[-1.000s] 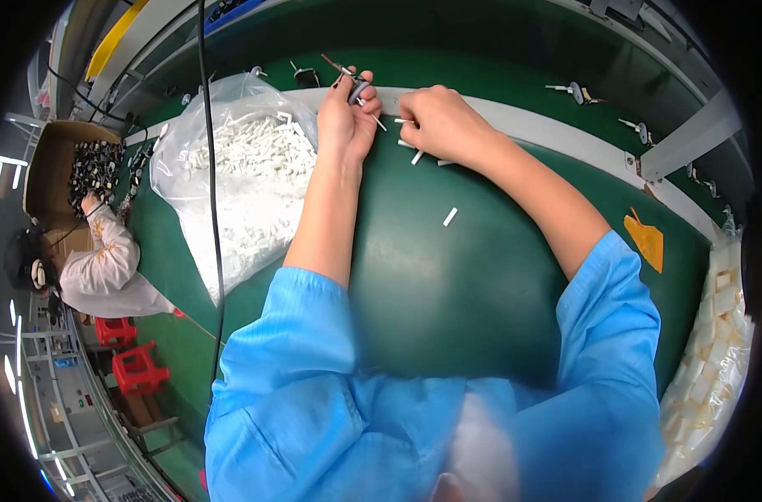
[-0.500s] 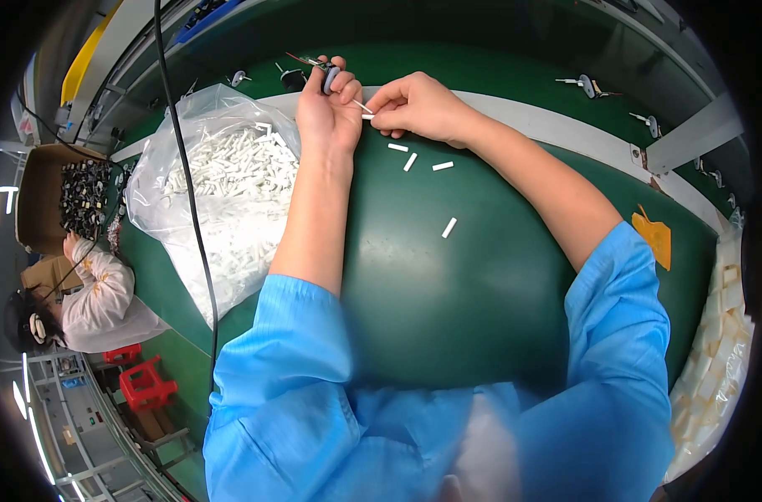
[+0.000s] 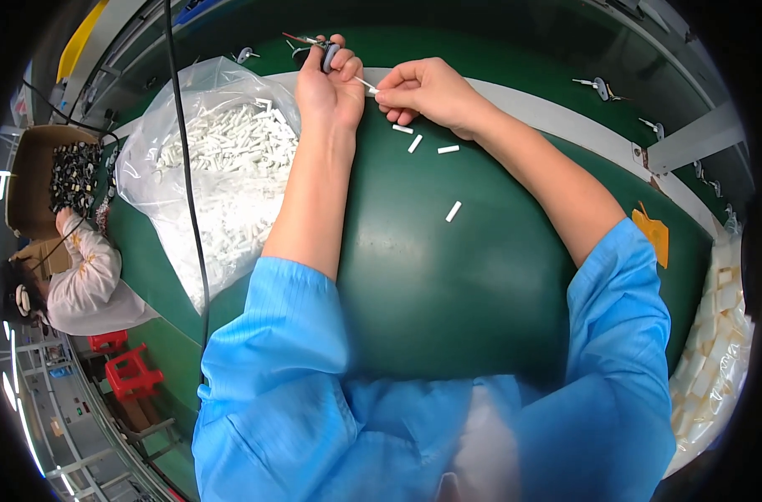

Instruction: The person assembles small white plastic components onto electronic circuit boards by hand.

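My left hand (image 3: 326,105) is raised palm up at the far side of the table, its fingers closed around a small motor-like part (image 3: 330,57). That part has a grey disc, thin red wires at one end, and a slim pale shaft pointing toward my right hand. Between the thumb and fingertips of my right hand (image 3: 435,94) is a short white tube (image 3: 373,90), lined up at the tip of the shaft. Whether the shaft has entered the tube, I cannot tell. Several loose white tubes (image 3: 454,211) lie on the green tabletop (image 3: 448,293) below my right hand.
A clear plastic bag (image 3: 138,171) full of white tubes lies left of my forearm, a black cable (image 3: 188,167) crossing it. Beyond the pale rail, similar parts (image 3: 601,88) rest on a green belt. A co-worker (image 3: 96,284) reaches into a cardboard box (image 3: 25,197). Bagged pale blocks (image 3: 715,343) stand right.
My right hand has brought the white tube from just below the shaft into line with its tip. The view has tilted slightly, and parts on the belt at right sit a little further right.
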Available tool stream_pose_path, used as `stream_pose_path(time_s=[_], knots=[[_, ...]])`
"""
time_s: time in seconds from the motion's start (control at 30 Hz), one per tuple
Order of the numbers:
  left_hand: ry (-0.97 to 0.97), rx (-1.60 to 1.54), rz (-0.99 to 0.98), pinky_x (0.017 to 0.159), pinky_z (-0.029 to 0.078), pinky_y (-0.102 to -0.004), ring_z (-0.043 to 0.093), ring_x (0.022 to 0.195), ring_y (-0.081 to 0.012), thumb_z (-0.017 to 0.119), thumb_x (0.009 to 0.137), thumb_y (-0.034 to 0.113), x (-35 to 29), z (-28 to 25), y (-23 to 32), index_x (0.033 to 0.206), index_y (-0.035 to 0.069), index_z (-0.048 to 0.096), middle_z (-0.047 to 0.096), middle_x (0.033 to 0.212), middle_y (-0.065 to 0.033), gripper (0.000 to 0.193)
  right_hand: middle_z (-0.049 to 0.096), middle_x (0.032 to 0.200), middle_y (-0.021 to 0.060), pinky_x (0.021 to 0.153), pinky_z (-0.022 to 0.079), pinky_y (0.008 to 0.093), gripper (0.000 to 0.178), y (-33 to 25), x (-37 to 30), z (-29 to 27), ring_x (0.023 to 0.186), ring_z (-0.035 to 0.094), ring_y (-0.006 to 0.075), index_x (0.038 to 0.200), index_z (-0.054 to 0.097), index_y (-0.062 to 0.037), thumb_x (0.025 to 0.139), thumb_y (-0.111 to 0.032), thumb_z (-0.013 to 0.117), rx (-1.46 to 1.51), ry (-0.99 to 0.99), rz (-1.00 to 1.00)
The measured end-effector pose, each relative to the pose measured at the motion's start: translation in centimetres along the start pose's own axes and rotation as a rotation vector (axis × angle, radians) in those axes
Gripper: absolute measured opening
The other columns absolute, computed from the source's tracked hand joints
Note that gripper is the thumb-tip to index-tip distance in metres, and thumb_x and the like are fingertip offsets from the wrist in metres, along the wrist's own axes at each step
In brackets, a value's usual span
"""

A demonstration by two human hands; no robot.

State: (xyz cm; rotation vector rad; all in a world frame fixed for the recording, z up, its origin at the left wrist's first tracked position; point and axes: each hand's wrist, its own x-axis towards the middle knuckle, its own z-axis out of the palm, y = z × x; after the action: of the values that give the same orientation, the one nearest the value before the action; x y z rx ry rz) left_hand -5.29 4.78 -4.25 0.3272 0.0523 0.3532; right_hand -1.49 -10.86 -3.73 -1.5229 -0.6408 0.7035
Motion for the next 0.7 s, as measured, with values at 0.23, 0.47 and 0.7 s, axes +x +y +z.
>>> stream_pose_path(time_s=[0.23, 0.47, 0.7], knots=[[0.014, 0.015, 0.028, 0.049, 0.029, -0.0229, 0.036, 0.057, -0.0123, 0.035, 0.098, 0.012, -0.23, 0.22, -0.12, 0.096, 0.001, 0.043, 0.051, 0.088, -0.011, 0.014, 0.064, 0.075, 0.0066, 0.058, 0.05, 0.0198, 0.014, -0.46, -0.27, 0.18, 0.065, 0.061, 0.0091, 0.089, 0.062, 0.0032, 0.084, -0.01, 0.063, -0.03, -0.015, 0.007], [0.05, -0.009, 0.06, 0.049, 0.029, -0.023, 0.036, 0.058, -0.0121, 0.033, 0.098, 0.012, -0.24, -0.03, 0.09, 0.096, 0.002, 0.043, 0.05, 0.089, -0.0114, 0.014, 0.066, 0.074, 0.0083, 0.057, 0.053, 0.0211, 0.015, 0.21, 0.06, 0.02, 0.062, 0.063, 0.0107, 0.085, 0.065, 0.0043, 0.079, -0.009, 0.065, -0.006, 0.027, 0.036], [0.008, 0.146, 0.061, 0.059, 0.038, -0.0256, 0.043, 0.068, -0.0157, 0.033, 0.099, 0.016, -0.06, -0.66, -0.41, 0.102, -0.001, 0.046, 0.052, 0.09, -0.0115, 0.021, 0.064, 0.075, 0.0075, 0.058, 0.05, 0.0202, 0.013, -0.13, -0.02, 0.45, 0.064, 0.06, 0.0097, 0.086, 0.062, 0.0026, 0.085, -0.01, 0.062, 0.012, 0.051, -0.028]])
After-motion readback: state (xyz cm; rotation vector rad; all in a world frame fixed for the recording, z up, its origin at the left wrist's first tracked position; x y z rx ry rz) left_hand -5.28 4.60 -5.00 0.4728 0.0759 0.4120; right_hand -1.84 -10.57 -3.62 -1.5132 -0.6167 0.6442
